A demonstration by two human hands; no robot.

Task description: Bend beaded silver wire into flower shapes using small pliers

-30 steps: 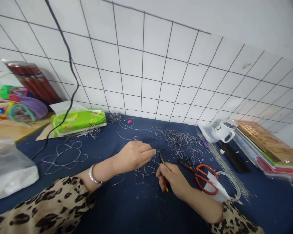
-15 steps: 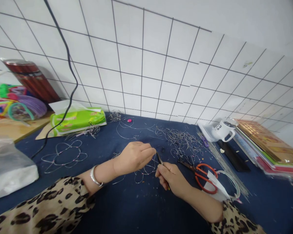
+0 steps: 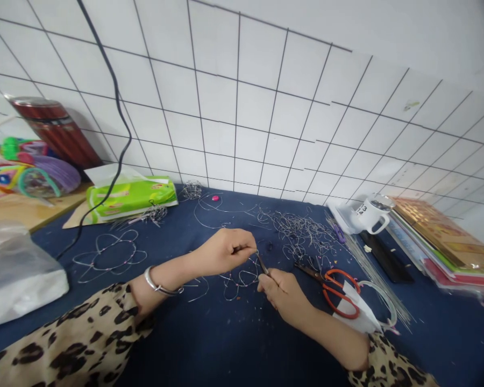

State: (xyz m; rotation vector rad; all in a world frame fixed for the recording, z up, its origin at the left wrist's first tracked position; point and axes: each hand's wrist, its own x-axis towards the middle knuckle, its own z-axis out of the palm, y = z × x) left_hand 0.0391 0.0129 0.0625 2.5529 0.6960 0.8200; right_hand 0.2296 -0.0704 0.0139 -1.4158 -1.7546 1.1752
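Note:
My right hand (image 3: 285, 293) is closed around a pair of pliers (image 3: 262, 263), whose narrow jaws point up and left; the handles are mostly hidden in the palm. My left hand (image 3: 229, 250), with a silver bangle on the wrist, is pinched shut on a thin wire (image 3: 257, 252) at the jaws' tip. Just below both hands lies a looped wire flower shape (image 3: 239, 282) with small pink beads, partly covered by the left hand. To the left, a larger wire flower (image 3: 112, 255) rests flat on the dark blue cloth.
A tangle of wire scraps (image 3: 306, 231) lies behind my right hand. Orange-handled scissors (image 3: 341, 293) and straight wires (image 3: 375, 274) are at the right, near a white mug (image 3: 371, 215). A green tissue pack (image 3: 133, 199) and a plastic bag (image 3: 20, 279) stand left, beneath a black cable (image 3: 116, 97).
My left hand has turned, its fingers curling more at the pliers' tip. My right hand has rolled slightly, and the pliers' jaws with it. The view has shifted a little.

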